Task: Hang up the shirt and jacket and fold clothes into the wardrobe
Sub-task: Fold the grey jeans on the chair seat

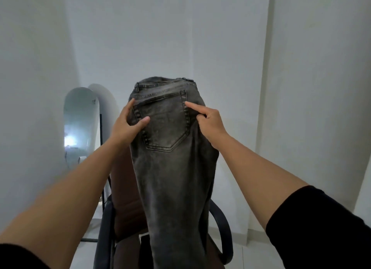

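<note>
Leftmost, an arch-topped mirror (pixel 81 124) leans against the white wall (pixel 200 38), standing behind and to the left of the chair. Next comes the left hand (pixel 128 124), reaching in from the lower left with a black sleeve (pixel 18 256) at the frame's bottom corner. Its thumb lies across the left edge of the back pocket (pixel 163 124) while its fingers wrap round the side of the garment, out of sight, so it grips the left edge just below the waistband.

Between the two hands hang the grey washed jeans (pixel 174 178), held upright with the seat facing the camera, the waistband uppermost and the legs falling straight down in front of a brown office chair (pixel 122 190) with dark armrests. The pocket sits directly between the two grips.

On the right, the right hand (pixel 208 122) holds the opposite edge of the jeans: its index finger lies stretched along the pocket's right seam, and the other fingers are curled into a fold of denim beside it. Its forearm runs down to a second black sleeve at the lower right.
</note>
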The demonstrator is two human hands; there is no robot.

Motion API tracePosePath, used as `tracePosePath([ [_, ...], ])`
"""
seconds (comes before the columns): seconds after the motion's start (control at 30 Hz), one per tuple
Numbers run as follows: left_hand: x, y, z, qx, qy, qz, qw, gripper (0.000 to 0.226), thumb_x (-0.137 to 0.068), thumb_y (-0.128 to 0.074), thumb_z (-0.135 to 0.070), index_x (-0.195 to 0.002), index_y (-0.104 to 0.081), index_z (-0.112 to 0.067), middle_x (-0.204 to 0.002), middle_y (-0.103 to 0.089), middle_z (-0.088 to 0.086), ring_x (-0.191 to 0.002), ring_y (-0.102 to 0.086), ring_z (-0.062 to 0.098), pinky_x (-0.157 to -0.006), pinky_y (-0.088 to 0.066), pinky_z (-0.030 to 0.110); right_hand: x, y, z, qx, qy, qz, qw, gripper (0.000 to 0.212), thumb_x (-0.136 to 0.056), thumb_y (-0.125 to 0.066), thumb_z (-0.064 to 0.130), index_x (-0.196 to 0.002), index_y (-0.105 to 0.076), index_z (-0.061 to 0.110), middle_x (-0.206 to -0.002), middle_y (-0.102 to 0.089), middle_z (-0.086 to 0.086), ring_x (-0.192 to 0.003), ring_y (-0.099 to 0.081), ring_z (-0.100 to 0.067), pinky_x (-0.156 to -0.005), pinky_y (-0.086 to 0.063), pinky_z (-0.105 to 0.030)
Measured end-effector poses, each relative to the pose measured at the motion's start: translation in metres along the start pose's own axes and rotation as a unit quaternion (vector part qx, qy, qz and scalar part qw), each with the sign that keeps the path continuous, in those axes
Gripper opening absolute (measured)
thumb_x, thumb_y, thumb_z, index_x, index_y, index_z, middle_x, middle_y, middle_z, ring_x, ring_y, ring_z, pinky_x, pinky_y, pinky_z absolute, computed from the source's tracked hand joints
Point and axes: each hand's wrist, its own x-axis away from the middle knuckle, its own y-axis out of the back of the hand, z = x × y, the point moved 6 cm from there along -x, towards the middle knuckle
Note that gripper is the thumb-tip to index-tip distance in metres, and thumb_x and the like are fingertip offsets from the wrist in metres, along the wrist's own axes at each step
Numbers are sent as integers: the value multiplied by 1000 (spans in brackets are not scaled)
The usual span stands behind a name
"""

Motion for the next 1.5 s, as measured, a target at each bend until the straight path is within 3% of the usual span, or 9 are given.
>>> tracePosePath([
  [0.17, 39, -22, 41, 150, 146, 67, 976, 108, -68, -75, -53, -148, -3, -41, -155, -22, -2, -131, -35, 14, -109, -34, 37, -9, -11, 1, -53, -41, -38, 997, 61, -83, -31, -9, -116, -67, 26, -129, -60, 2, -120, -54, -13, -107, -38, -23],
  [0.3, 85, -60, 64, 214, 235, 148, 936, 129, -60, -82, -50, -146, 13, -43, -147, -28, -5, -119, -41, 15, -93, -43, 32, -11, -14, 5, -42, -53, -47, 997, 63, -83, -28, -6, -118, -66, 30, -131, -59, 2, -71, -56, -17, -62, -48, -19],
  [0.37, 102, -74, 67, 251, 266, 191, 911, 147, -38, -87, -58, -144, 14, -47, -140, -30, -9, -118, -46, 18, -85, -49, 31, -10, -9, 1, -17, -68, -66, 995, 62, -86, -26, -5, -120, -64, 31, -139, -53, 2, -81, -62, -19, -63, -51, -22],
  [0.5, 117, -90, 61, 224, 317, 232, 892, 101, -82, -62, -40, -142, 19, -48, -154, -20, -4, -126, -40, 21, -91, -44, 42, -4, 13, -12, 13, -103, -116, 988, 63, -88, -25, -4, -123, -62, 32, -142, -49, -2, -50, -45, -7, -46, -40, -17],
  [0.6, 111, -94, 54, 159, 304, 270, 900, 110, -79, -73, -26, -144, 13, -46, -151, -26, -5, -132, -38, 21, -100, -42, 43, 2, 25, -28, 20, -131, -123, 983, 61, -89, -26, -3, -127, -58, 33, -131, -58, -1, -44, -35, -5, -45, -36, -16],
  [0.7, 91, -86, 37, 115, 217, 198, 949, 107, -76, -75, -6, -149, -4, -41, -148, -32, -4, -129, -39, 13, -107, -35, 29, 7, 37, -29, 30, -136, -47, 989, 48, -96, -45, 14, -139, -45, 34, -83, -55, 4, -55, -41, -6, -58, -38, -11],
  [0.87, 58, -73, 7, 175, 138, 22, 975, 72, -88, -61, -3, -143, -33, -40, -123, -53, -9, -114, -51, 10, -103, -39, 26, 32, 52, -47, 77, -178, 96, 976, 82, -81, -63, 54, -145, -12, 51, -154, -27, 0, -140, -27, -24, -110, -29, -40],
  [1.1, 23, -57, -15, 217, 138, -106, 961, 50, -94, -53, -4, -127, -50, -42, -127, -50, 0, -107, -54, 15, -94, -50, 30, 66, 32, -74, -19, -207, 140, 968, 98, -78, -68, 48, -141, 7, 57, -156, -22, -2, -118, -54, -29, -95, -45, -50],
  [1.5, -10, -3, -28, 291, 139, -167, 932, 50, -94, -46, 1, -117, -47, -43, -130, -49, 9, -107, -57, 19, -94, -51, 35, 60, -24, -17, -29, 2, 133, 991, 96, -79, -74, 28, -141, -6, 59, -143, -25, 20, -134, -30, -7, -112, -34, -34],
])
